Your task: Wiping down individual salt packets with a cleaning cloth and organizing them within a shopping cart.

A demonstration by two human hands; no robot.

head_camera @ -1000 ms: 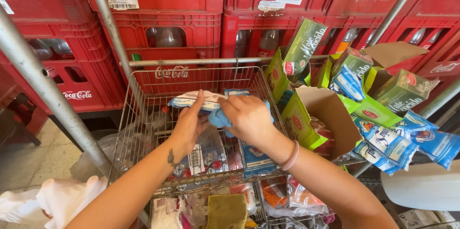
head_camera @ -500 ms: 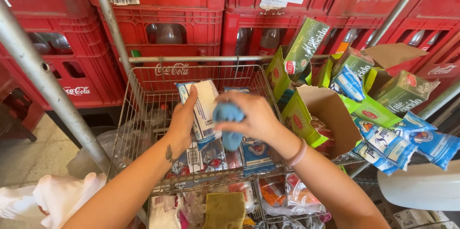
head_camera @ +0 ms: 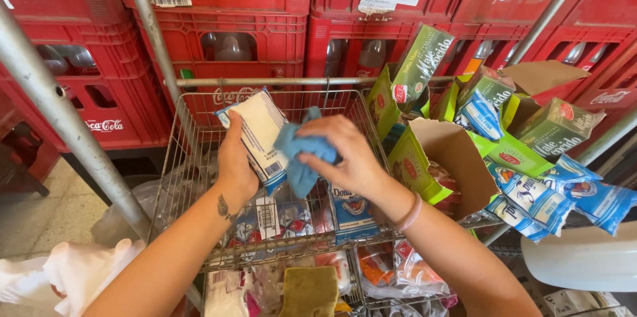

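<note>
Over the wire basket [head_camera: 179, 158], the left hand [head_camera: 233, 164] grips a white-and-blue packet [head_camera: 255, 134], now tilted more upright than a moment ago; the right hand [head_camera: 345, 154], fingers closed on a blue cloth [head_camera: 302, 158], presses it against the packet's face.

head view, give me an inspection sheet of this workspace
surface: wire basket on a metal rack, packets lying in it
job's things: white and blue packet held upright over the basket; blue cloth pressed against its face
clutter: green cartons and an open cardboard box to the right; blue and white bags spilling beside them; more packets and a yellow-green cloth on the shelf below
grippers: left hand grips the packet from behind; right hand grips the cloth
cables: nothing seen
surroundings: stacked red bottle crates behind, grey metal poles, white bag at lower left
</note>
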